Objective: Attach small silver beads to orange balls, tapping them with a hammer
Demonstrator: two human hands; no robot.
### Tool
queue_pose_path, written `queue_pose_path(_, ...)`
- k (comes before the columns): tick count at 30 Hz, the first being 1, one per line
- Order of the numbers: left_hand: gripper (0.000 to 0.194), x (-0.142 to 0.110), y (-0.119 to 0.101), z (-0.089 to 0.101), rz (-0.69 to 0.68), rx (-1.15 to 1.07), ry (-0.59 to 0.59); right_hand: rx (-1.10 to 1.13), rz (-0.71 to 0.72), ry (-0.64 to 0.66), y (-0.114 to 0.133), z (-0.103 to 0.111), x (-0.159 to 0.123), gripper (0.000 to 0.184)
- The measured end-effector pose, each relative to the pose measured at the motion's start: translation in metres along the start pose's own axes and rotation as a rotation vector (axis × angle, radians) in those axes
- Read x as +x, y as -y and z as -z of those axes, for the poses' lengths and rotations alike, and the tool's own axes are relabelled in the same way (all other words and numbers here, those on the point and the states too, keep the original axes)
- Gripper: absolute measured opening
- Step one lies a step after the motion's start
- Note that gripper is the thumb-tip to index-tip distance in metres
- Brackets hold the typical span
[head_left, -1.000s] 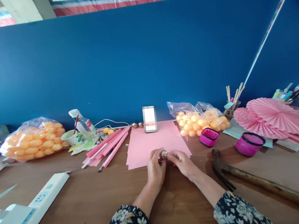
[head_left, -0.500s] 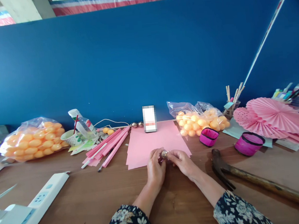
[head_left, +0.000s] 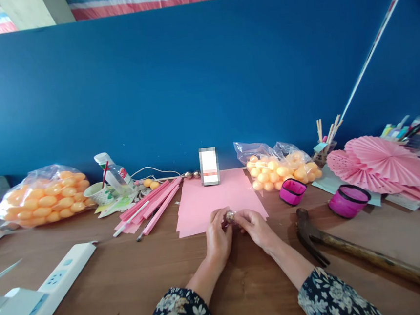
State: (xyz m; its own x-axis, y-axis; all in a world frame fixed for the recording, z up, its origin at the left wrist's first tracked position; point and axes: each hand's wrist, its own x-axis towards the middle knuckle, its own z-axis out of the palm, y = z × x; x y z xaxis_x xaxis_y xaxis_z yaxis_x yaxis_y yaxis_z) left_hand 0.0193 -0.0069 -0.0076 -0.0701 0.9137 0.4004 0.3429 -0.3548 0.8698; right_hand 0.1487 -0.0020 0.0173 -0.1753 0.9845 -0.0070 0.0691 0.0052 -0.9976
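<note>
Pinching shiny ball (head_left: 230,217) in head view, your left hand (head_left: 218,237) had curled fingers. Your right hand (head_left: 256,228) had fingertips bunched at ball's other side; grip couldn't be told. Ball sat between hands, by near edge of pink paper (head_left: 217,196).

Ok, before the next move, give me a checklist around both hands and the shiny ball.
1. Left hand holding the shiny ball: ok, in its fingertips.
2. Right hand gripping the ball too: cannot tell; its fingertips are right beside it, contact too small to judge.
3. Hammer apart from the right hand: ok, lying to its right.
4. Phone upright: ok, at the back of the pink paper.
5. Phone screen readable: not ok, pixelated.
</note>
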Motion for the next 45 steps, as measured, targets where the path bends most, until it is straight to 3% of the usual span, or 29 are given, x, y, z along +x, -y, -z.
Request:
queue_pose_path(23,0.043,-0.0003,-0.0014,0.0002,0.042,0.029,0.021,-0.007,0.025,0.058,-0.0053,0.002,0.0022,0.032)
queue_pose_path(37,0.043,-0.0006,-0.004,0.0007,-0.006,0.044,0.011,0.013,0.017,0.129,-0.0071,0.0043,0.0058,0.033)
queue_pose_path(45,0.044,0.001,-0.0017,0.0012,0.009,0.084,0.02,-0.044,0.062,0.089,-0.0061,0.0028,0.0039,0.03)
